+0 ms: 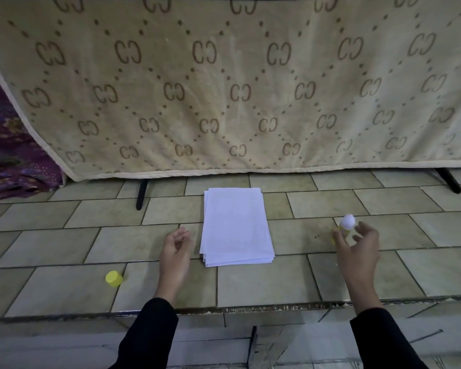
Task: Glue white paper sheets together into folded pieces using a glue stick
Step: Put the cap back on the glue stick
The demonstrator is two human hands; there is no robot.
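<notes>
one stack (236,227), one cap (114,278), seemingly one glue stick (347,222).

beige patterned blanket (224,89) hanging | purple cloth (8,155) left | tiled floor (64,249)

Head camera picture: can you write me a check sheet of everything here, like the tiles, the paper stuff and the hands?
Surface: pale tiled surface, dark grout lines.
Job's things: stack of white paper lying flat; glue stick uncapped, white tip showing; yellow cap lying apart, left of the paper.
Clutter: few tiny dark specks right of the paper.
Hands: left hand loosely curled, holding nothing, beside the paper; right hand fingers around the glue stick, grip unclear.
Cables: nothing seen.
Surroundings: beige patterned blanket hanging behind; black legs under it; purple cloth far left.
</notes>
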